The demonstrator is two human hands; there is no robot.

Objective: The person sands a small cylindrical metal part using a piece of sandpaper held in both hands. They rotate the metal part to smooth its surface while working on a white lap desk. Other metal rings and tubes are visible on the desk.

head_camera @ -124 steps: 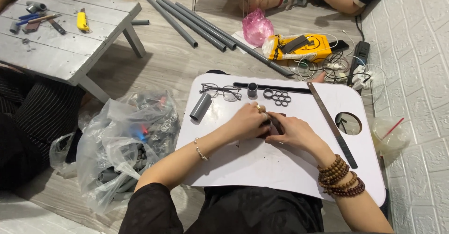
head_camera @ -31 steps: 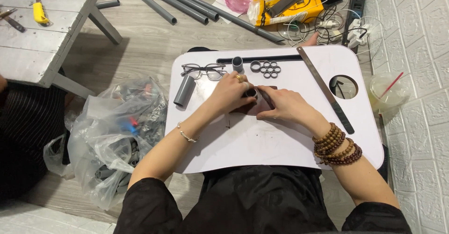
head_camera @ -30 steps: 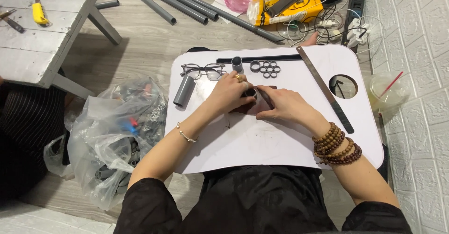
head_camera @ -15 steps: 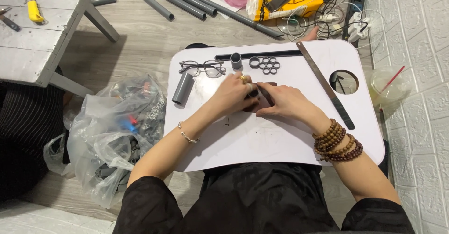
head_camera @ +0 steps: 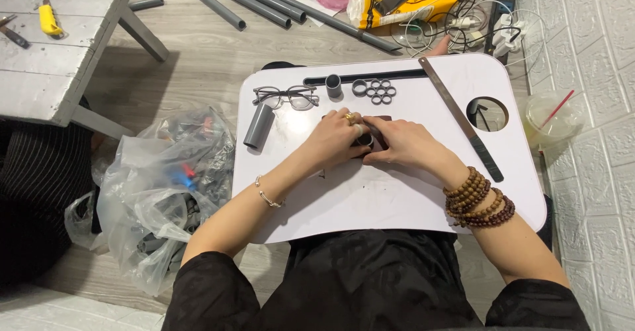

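My left hand (head_camera: 336, 139) and my right hand (head_camera: 400, 142) meet over the middle of a white lap table (head_camera: 397, 199). Between the fingers sits a short grey pipe piece (head_camera: 364, 139), with a dark flat thing (head_camera: 378, 121) showing just behind it; both are mostly hidden. The left hand wears a gold ring, the right wrist wooden bead bracelets. Which hand bears the pipe piece I cannot tell; both touch it.
On the table lie eyeglasses (head_camera: 286, 96), a grey pipe section (head_camera: 258, 125), an upright pipe stub (head_camera: 334, 85), several cut grey rings (head_camera: 375, 90) and a long metal ruler (head_camera: 461, 126). Left: plastic bag of parts (head_camera: 169, 185), grey wooden table (head_camera: 53, 46). Long pipes (head_camera: 264, 3) lie beyond.
The hands have stayed together at the same spot on the table, with small finger shifts only. The view has drifted slightly, so everything sits a little higher in frame.
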